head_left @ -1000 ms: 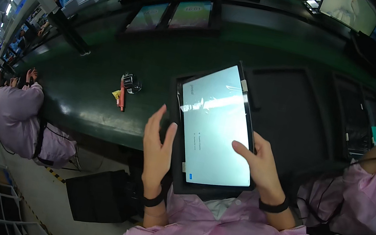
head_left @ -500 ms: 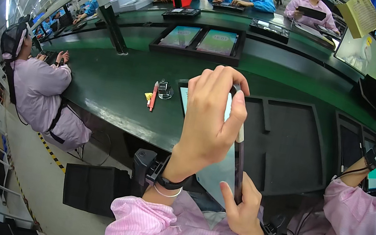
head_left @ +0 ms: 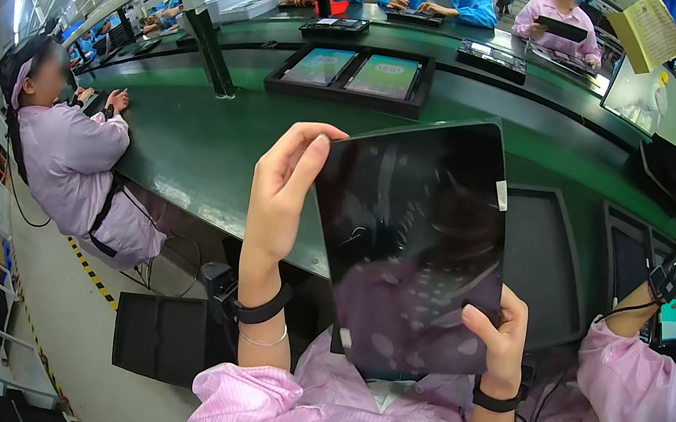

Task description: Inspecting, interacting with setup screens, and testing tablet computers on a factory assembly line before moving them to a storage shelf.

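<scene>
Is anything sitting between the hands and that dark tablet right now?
Nothing visible. The left hand grips the tablet directly at its upper left edge, and the right hand holds its lower right corner.

The raised dark tablet is the landmark. Left of it, the green bench top lies bare and open for passage. Beyond it, a black tray of two screens blocks the way. Right of it, dark empty trays cover the bench, and a co-worker's arm closes that side.
</scene>
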